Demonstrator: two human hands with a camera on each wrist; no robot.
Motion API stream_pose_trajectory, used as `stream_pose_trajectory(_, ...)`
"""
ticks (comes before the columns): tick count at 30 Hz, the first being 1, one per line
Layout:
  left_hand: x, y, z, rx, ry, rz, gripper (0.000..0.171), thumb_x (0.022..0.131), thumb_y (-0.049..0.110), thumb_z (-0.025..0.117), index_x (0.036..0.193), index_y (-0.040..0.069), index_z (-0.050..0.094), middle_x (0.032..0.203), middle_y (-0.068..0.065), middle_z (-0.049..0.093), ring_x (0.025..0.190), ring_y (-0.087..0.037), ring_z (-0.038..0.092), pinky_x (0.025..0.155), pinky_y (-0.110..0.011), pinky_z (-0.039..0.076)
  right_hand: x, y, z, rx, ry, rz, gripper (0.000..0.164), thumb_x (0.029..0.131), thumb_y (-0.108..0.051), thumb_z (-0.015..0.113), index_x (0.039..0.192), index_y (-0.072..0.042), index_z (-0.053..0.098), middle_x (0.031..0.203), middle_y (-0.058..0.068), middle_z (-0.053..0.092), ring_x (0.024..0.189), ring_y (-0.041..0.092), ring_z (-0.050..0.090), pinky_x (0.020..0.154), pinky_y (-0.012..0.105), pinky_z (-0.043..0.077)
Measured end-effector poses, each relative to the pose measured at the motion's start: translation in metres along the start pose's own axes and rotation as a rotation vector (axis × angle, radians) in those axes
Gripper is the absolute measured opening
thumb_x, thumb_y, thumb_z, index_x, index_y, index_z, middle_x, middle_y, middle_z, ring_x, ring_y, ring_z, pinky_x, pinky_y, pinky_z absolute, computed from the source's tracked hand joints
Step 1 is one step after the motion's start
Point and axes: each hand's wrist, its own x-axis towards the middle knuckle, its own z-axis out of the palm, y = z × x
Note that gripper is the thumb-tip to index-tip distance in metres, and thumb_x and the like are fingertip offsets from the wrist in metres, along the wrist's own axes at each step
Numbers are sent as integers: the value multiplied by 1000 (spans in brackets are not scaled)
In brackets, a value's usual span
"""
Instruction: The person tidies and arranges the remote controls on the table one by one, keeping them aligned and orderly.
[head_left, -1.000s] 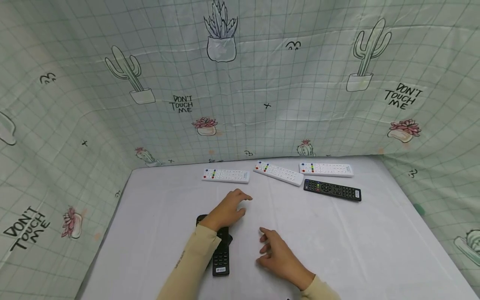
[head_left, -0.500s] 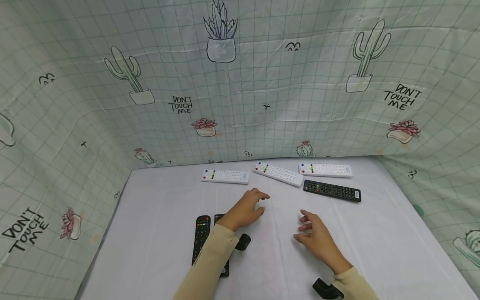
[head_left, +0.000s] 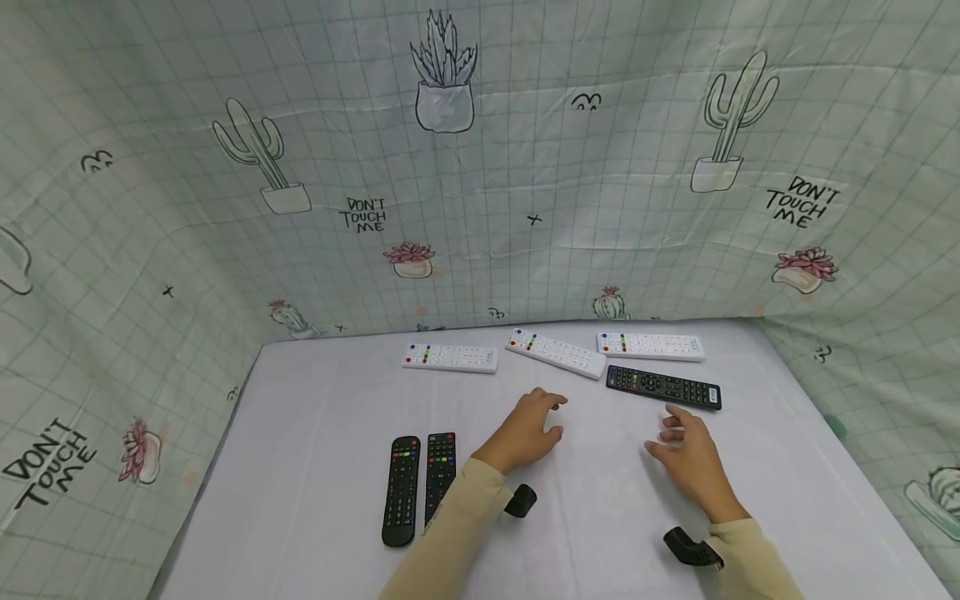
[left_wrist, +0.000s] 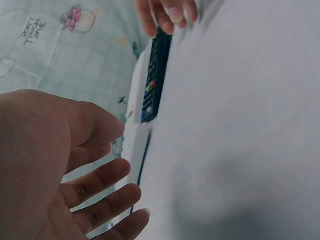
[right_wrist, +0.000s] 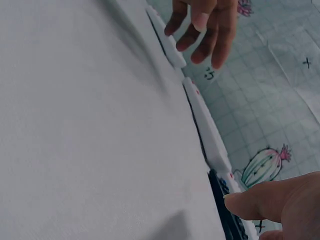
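Along the white table's (head_left: 592,533) back edge: left white remote (head_left: 450,357), middle white remote (head_left: 557,353) and right white remote (head_left: 651,347), keys up; middle one slanted.
Right black remote (head_left: 663,387): on table, in front of right white remote, near end of middle one; contact with it can't be told.
Right hand (head_left: 693,458): half open, fingers loosely bent, thumb apart, holding nothing; just in front of right black remote, touch can't be told.
Left hand (head_left: 525,429): half open, fingers relaxed, holding nothing; in front of middle white remote, apart from it.
Left-side pair: rounded black remote (head_left: 401,492) and square-ended black remote (head_left: 440,458) lengthwise, side by side, narrow gap; left sleeve (head_left: 457,533) hides near end of the square-ended one.
Printed pots: on grid curtain (head_left: 540,167); top-middle pot (head_left: 444,108) holds spiky plant, left pot (head_left: 286,198) and right pot (head_left: 716,175) hold branched cacti.
Curtain edge: meets table just behind white remotes.
Side edges: left one well apart from rounded black remote; right one well apart from right hand.
Room: white cloth between hands; wide stretch from right hand to right edge.
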Motion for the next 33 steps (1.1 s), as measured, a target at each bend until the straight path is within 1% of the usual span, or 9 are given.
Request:
stream_pose_trajectory(4,5,4,11,-31,15,-13,44,103,10,66,146,5,60,134,-10,61,122,-23,56,104,-36,50,5,9,-8,5,50,6,74,94,0,72,152,22,31,134,37,49,120,50,58,98,52,56)
stream_pose_trajectory(7,10,6,19,-58,38,-36,45,103,10,65,147,5,58,137,-10,60,126,-24,55,108,-37,49,7,13,-14,8,110,5,72,94,1,72,151,21,33,135,36,47,120,50,58,91,27,58)
stream_pose_trajectory(9,13,8,24,-82,58,-53,46,103,11,65,148,5,58,138,-10,60,130,-24,55,110,-37,48,8,16,-17,20,156,13,70,93,2,71,151,20,36,135,36,46,120,50,58,82,9,50)
stream_pose_trajectory(10,14,9,27,-99,70,-60,46,103,10,65,148,5,58,139,-10,60,131,-25,55,111,-38,48,8,17,-18,30,178,20,69,93,2,71,151,20,37,135,35,46,119,50,58,77,3,44)
stream_pose_trajectory(12,17,11,31,-124,92,-72,47,102,10,65,148,5,58,139,-10,60,133,-25,55,112,-38,48,11,19,-20,55,219,34,67,93,4,70,150,19,38,135,36,44,119,49,57,72,-3,35)
stream_pose_trajectory(18,25,15,40,-151,126,-79,48,99,9,67,147,4,59,140,-10,59,134,-25,55,114,-37,46,19,25,-26,74,290,73,66,92,4,69,149,19,40,135,37,42,118,49,56,70,-4,33)
stream_pose_trajectory(26,36,16,48,-162,100,-93,50,101,11,66,150,6,55,145,-10,58,139,-24,53,117,-36,44,26,35,-35,35,309,99,69,91,2,72,150,18,39,135,37,42,116,48,57,69,1,31)
stream_pose_trajectory(29,40,16,51,-165,92,-92,52,101,11,65,151,5,54,146,-10,57,141,-25,51,118,-36,42,28,39,-37,16,309,103,70,90,1,72,149,18,39,134,37,43,115,48,57,77,11,36)
stream_pose_trajectory(33,44,17,54,-187,79,-91,54,101,11,65,152,4,52,150,-12,56,144,-27,49,121,-37,40,31,44,-38,-16,296,110,70,90,0,71,150,17,38,134,38,42,115,49,56,87,33,42)
